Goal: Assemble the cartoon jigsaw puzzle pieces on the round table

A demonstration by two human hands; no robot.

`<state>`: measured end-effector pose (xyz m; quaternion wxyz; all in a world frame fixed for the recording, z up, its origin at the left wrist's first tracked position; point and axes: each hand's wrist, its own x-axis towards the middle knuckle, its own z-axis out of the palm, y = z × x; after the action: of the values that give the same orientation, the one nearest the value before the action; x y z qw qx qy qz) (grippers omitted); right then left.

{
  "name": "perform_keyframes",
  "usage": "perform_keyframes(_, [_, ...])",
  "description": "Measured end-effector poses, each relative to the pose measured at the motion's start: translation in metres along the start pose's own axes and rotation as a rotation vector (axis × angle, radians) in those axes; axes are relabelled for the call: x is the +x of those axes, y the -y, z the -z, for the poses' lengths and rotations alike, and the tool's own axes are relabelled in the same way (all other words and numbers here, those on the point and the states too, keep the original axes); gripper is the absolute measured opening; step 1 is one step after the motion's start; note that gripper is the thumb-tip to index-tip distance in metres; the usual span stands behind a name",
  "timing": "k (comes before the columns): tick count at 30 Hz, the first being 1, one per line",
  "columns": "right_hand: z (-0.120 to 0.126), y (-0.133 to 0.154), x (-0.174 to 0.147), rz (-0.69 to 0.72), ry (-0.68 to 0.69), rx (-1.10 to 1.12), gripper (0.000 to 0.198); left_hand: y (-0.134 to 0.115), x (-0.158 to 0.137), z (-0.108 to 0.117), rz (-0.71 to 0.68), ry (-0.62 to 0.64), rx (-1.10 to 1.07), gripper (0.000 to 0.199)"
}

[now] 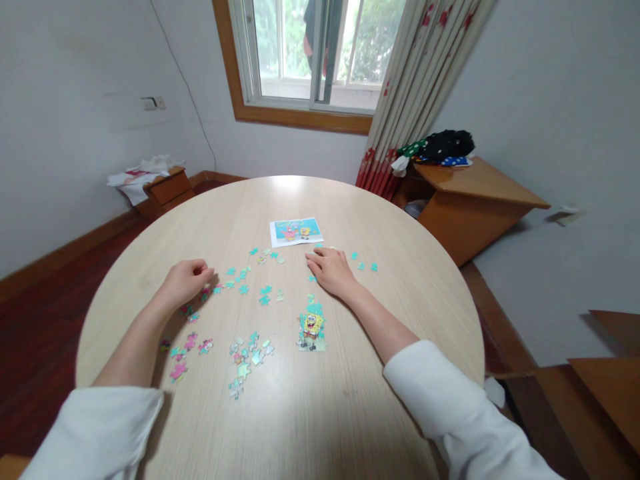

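My left hand (184, 281) rests on the left of the table with its fingers curled together; whether a piece is inside them is hidden. Loose turquoise and pink puzzle pieces (243, 289) lie around and right of it. My right hand (331, 271) lies palm down with fingers stretched out, just below the reference picture (297, 232), and a turquoise piece (311, 279) shows by its fingertips. Nearer to me is a joined puzzle section (313, 327) showing a yellow cartoon sponge. Pink pieces (191, 341) and a pale green and blue cluster (243, 369) lie left of that section.
The round wooden table (370, 413) carries everything. A few turquoise pieces (361, 266) lie right of my right hand. Beyond the table stand a wooden cabinet (480, 180) with cloths (445, 145) on it, a curtain (407, 87) and a window (285, 47).
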<state>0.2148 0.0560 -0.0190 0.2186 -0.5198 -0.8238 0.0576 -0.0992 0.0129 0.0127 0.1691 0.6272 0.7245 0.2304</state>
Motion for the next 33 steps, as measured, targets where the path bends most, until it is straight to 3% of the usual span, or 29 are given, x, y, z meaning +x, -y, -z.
perform_keyframes(11, [-0.004,-0.017,0.007,-0.024,-0.064,0.185,0.020,0.003,0.002,-0.001,0.014,0.015,0.029,0.027])
perform_keyframes(20, [-0.005,-0.020,0.003,0.016,-0.108,0.416,0.046,0.005,0.001,-0.002,0.032,0.041,0.020,0.027])
perform_keyframes(25, [-0.003,-0.022,0.003,-0.020,-0.194,0.292,0.030,0.000,0.000,0.000,0.023,0.033,0.061,0.027])
perform_keyframes(33, [0.004,-0.021,0.002,-0.192,-0.055,0.038,0.010,0.005,0.002,-0.002,0.035,0.031,0.051,0.028])
